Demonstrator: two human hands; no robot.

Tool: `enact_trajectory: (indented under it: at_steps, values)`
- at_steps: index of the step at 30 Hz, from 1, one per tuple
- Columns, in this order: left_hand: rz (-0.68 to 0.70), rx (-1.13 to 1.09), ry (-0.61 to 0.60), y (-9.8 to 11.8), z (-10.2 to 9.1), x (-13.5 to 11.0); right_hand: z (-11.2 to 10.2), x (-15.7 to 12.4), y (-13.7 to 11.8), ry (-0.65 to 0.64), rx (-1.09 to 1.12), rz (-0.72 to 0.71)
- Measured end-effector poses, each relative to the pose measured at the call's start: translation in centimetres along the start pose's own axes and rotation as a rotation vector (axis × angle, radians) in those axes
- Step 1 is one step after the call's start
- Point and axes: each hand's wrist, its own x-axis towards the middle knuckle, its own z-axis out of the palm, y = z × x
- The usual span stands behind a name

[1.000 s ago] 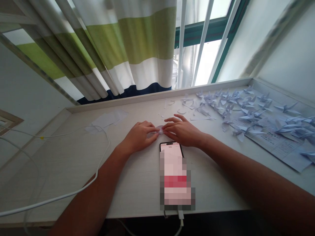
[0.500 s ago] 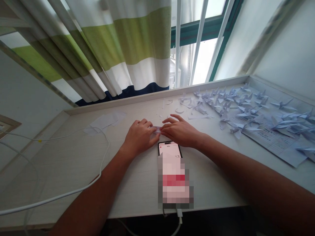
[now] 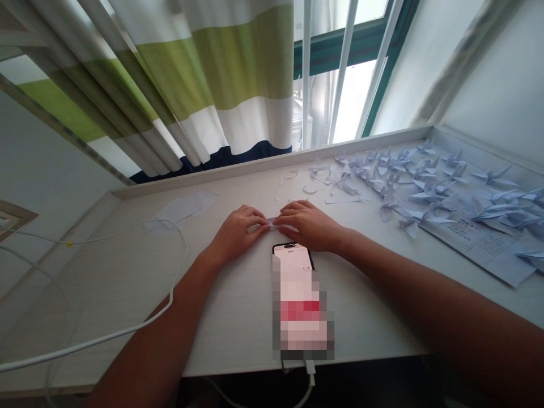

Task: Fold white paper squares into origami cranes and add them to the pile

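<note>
My left hand [image 3: 238,232] and my right hand [image 3: 310,225] rest close together on the pale desk [image 3: 238,306], fingers curled and pressing down on a small folded piece of pale paper [image 3: 272,225] between them. Most of that paper is hidden under the fingers. Just in front of the hands lies a phone [image 3: 300,300] with its screen lit, plugged into a cable at its near end.
Many pale folded paper cranes [image 3: 425,187] lie on the right of the desk over a printed sheet [image 3: 476,241]. Paper scraps [image 3: 314,181] lie near the window sill. Blank paper pieces [image 3: 182,208] and a white cable [image 3: 170,283] are on the left. A striped curtain [image 3: 204,85] hangs behind.
Both hands have stayed on the small paper, with fingers shifting slightly and curling tighter over it. The view has drifted a little.
</note>
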Motion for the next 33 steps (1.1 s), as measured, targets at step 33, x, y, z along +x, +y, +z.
enact_trajectory:
  at_steps: [33]
  values:
    - [-0.003,-0.215,-0.057,-1.0,-1.0,-0.5,-0.2,0.1,0.5,0.049,0.119,0.072]
